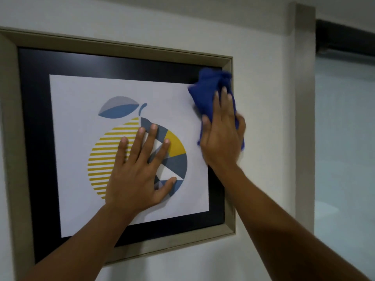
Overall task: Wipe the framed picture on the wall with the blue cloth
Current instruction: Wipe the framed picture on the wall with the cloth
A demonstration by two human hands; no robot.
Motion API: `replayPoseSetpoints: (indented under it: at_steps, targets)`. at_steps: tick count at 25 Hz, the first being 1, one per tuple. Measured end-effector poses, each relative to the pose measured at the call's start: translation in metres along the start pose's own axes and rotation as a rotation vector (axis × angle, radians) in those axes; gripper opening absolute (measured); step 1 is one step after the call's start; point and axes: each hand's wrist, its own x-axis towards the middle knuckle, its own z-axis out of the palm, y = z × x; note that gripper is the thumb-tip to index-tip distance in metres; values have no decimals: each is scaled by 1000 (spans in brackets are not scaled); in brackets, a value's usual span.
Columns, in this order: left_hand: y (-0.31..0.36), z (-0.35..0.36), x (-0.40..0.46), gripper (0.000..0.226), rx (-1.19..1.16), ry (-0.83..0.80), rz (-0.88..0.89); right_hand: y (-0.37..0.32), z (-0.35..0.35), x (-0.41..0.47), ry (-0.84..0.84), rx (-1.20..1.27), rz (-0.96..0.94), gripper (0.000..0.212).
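Up on the white wall (263, 47): a framed picture (81, 94) with a tan frame, a black border, and a fruit drawn in yellow stripes and blue-grey shapes. At its top right corner, over the glass and the frame edge: the blue cloth (205, 92), bunched and lumpy.

Right hand (222, 136) flat on the cloth, fingers together, pushing it against the picture, not wrapped round it. A bit blurry there. Left hand (136, 179) empty, fingers spread wide, palm flat on the middle of the fruit, most likely to keep the picture from swinging.

Cloth: soft, floppy, light. Easy to squash, easy to let slip. Best held under a flat palm, with the loose bits tucked in.

Picture: stiff and hard, with a smooth, shiny front that could crack. Probably hung, so likely to wobble. Best steadied with a gentle push on the front or a hold on the frame edge. No hard shoves.

To the right, a tan door post (304, 78) and pale glass.
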Motion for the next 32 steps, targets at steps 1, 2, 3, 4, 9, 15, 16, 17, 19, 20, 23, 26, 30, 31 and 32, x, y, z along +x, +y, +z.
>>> replayPoseSetpoints:
  at_steps: [1, 2, 3, 4, 9, 15, 16, 17, 19, 20, 23, 26, 30, 31, 32]
  targets:
    - [-1, 0, 0, 86, -3, -7, 0, 3, -1, -31, -29, 9, 14, 58]
    - [-1, 0, 0, 86, -7, -13, 2, 7, 0, -67, -71, 3, 37, 60]
    - [-1, -1, 0, 87, -12, -19, 3, 9, -1, -104, -115, -12, 68, 62]
    - [-1, -2, 1, 86, -15, -24, 3, 8, -2, -138, -144, -21, 102, 64]
    - [0, -2, 2, 87, -26, -48, 2, -21, 9, -188, -89, -11, 156, 60]
    - [-2, -3, 0, 84, -37, -76, 11, -12, 9, -201, -293, -140, 86, 57]
    - [-1, -3, 1, 85, -46, -75, 2, 2, 4, -200, -290, -168, 128, 58]
    - [-1, -3, 1, 86, -52, -75, -1, 12, -1, -196, -293, -197, 137, 59]
    - [-1, -4, 2, 86, -52, -77, 1, 20, -5, -182, -301, -184, 99, 61]
    - [-2, -3, 2, 86, -55, -78, 6, 17, -4, -169, -278, -143, 82, 61]
    - [-2, 0, 0, 87, -80, -82, 7, 3, -2, -97, -178, -42, 72, 57]
    - [-1, 0, 2, 86, -92, -80, 3, -17, -3, 8, -95, 12, 98, 59]
    - [-2, -2, 2, 84, -81, -71, -6, -41, 5, 63, -54, 33, 87, 61]
    - [-1, -2, 1, 84, -84, -65, -3, -34, 5, 60, -51, 15, 67, 59]
    - [-1, -2, 1, 83, -87, -56, -3, -24, 3, 54, -63, -9, 45, 58]
